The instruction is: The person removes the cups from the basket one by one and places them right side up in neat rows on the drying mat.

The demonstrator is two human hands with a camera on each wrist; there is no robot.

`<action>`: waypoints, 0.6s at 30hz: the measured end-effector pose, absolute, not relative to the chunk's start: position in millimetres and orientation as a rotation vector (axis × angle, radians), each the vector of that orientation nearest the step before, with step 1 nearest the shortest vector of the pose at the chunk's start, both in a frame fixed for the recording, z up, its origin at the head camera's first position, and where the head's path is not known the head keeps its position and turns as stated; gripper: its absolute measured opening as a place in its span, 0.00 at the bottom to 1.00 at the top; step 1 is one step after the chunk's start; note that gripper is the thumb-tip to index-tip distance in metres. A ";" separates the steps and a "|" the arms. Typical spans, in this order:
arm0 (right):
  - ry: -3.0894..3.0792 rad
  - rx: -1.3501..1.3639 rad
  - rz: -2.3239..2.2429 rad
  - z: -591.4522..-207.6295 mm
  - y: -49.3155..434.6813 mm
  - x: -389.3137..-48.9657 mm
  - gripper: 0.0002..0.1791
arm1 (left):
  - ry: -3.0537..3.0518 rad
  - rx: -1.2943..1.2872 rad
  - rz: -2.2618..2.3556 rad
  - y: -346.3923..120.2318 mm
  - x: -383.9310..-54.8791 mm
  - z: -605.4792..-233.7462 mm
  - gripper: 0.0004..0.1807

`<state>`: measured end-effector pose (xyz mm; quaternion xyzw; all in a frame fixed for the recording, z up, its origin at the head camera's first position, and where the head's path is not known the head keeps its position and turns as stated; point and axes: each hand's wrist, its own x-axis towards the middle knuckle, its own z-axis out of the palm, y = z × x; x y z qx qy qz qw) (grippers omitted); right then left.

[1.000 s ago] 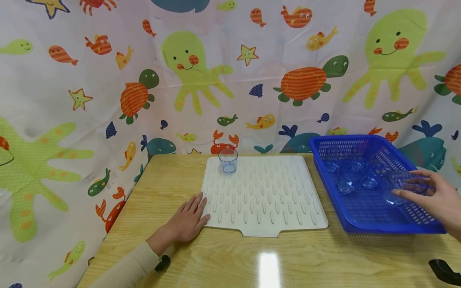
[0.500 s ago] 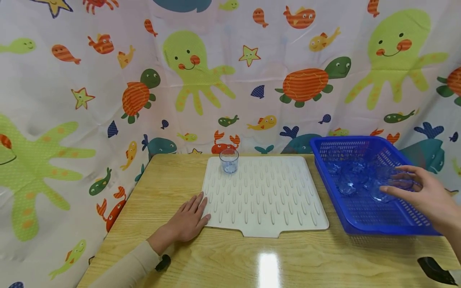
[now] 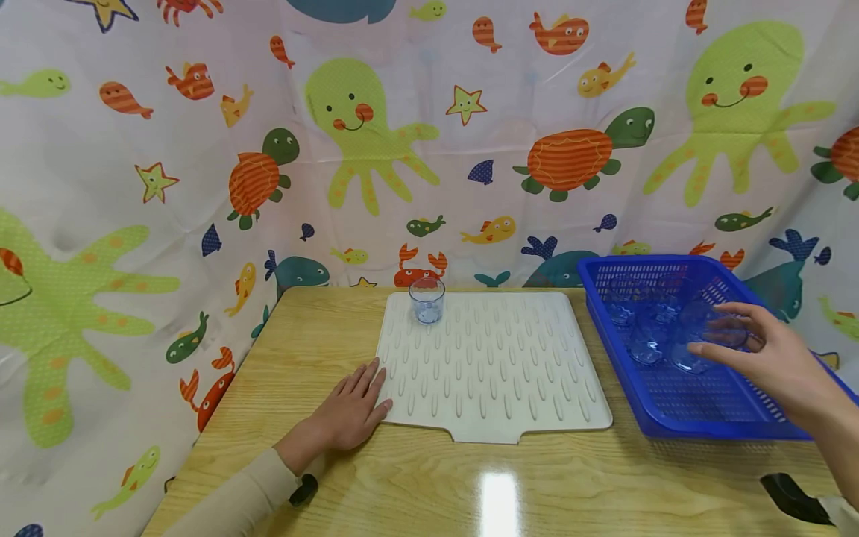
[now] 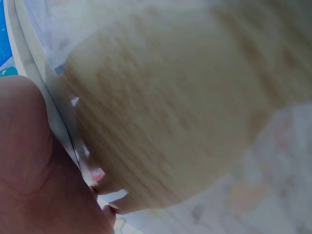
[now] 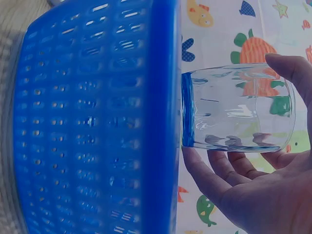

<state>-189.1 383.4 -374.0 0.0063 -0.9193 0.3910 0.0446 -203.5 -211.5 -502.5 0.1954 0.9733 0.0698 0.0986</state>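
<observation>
At the basket (image 3: 711,430), the right hand (image 3: 781,362) grips a glass (image 5: 229,109) between thumb and fingers.

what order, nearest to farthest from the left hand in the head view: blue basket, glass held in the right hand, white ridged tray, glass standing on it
1. White ridged tray, left edge beside the left hand
2. Standing glass, near the tray's far left corner
3. Blue basket, right of the tray
4. Held glass, in the right hand, past the basket's left wall
</observation>
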 end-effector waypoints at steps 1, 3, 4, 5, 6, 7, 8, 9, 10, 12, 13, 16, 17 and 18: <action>-2.814 0.023 1.190 -373.0 382.4 -189.8 0.51 | 2.879 0.579 0.205 -211.5 -203.6 -502.4 0.41; -2.822 0.043 1.197 -370.7 379.9 -191.6 0.51 | 2.882 0.581 0.206 -211.5 -203.6 -502.1 0.41; -2.826 0.053 1.195 -369.5 378.7 -192.9 0.50 | 2.883 0.583 0.206 -211.4 -203.5 -501.7 0.41; -2.827 0.063 1.201 -367.9 376.9 -194.0 0.50 | 2.883 0.584 0.207 -211.3 -203.5 -501.1 0.41; -2.827 0.077 1.210 -366.4 375.6 -195.2 0.50 | 2.883 0.584 0.207 -211.0 -203.4 -500.3 0.41; -2.832 0.080 1.204 -364.5 373.4 -196.4 0.51 | 2.884 0.585 0.209 -210.6 -203.0 -499.2 0.41; -2.829 0.090 1.222 -362.6 371.1 -197.4 0.51 | 2.886 0.584 0.212 -210.4 -202.9 -498.8 0.41; -2.831 0.094 1.224 -360.7 369.1 -198.3 0.50 | 2.886 0.583 0.213 -210.1 -202.8 -498.3 0.41; -2.828 0.103 1.239 -359.0 366.7 -198.9 0.50 | 2.885 0.581 0.216 -209.8 -202.8 -497.8 0.41; -2.827 0.124 1.269 -355.5 362.9 -199.9 0.48 | 2.883 0.578 0.223 -209.5 -202.9 -497.8 0.40; -2.829 0.135 1.285 -353.7 361.2 -200.3 0.46 | 2.883 0.577 0.227 -209.6 -203.1 -498.0 0.40; -2.834 0.163 1.301 -349.7 357.3 -201.3 0.44 | 2.880 0.576 0.237 -210.0 -203.4 -499.1 0.40; -2.836 0.168 1.303 -348.3 356.1 -201.6 0.44 | 2.880 0.578 0.241 -210.0 -203.4 -499.4 0.40; -2.837 0.169 1.303 -347.1 354.6 -201.8 0.44 | 2.880 0.578 0.238 -210.0 -203.1 -499.4 0.40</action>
